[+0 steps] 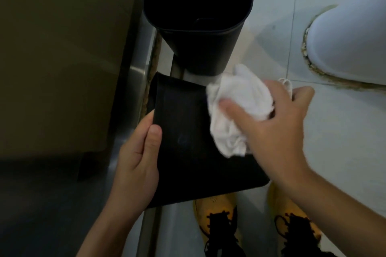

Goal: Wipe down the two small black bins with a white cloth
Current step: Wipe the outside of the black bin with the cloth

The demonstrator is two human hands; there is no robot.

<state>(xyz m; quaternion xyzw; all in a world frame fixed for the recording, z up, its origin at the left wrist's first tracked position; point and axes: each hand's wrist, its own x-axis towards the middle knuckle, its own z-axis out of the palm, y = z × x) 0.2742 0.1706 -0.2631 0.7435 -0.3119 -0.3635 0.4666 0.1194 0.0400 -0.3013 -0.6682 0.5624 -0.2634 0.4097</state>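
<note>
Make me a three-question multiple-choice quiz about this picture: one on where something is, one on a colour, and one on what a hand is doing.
1. Where is the white cloth?
A. On the floor tiles
B. On the near black bin
C. Inside the far black bin

2. What colour are the shoes?
A. Yellow with black laces
B. All white
C. Red

3. What is the left hand doing?
A. Hanging free
B. Gripping the cloth
C. Holding the near bin's edge

Answers:
1 B, the right hand presses the bunched cloth on its dark surface.
2 A, both show yellow under black laces.
3 C, its thumb lies over the bin's left edge.
</note>
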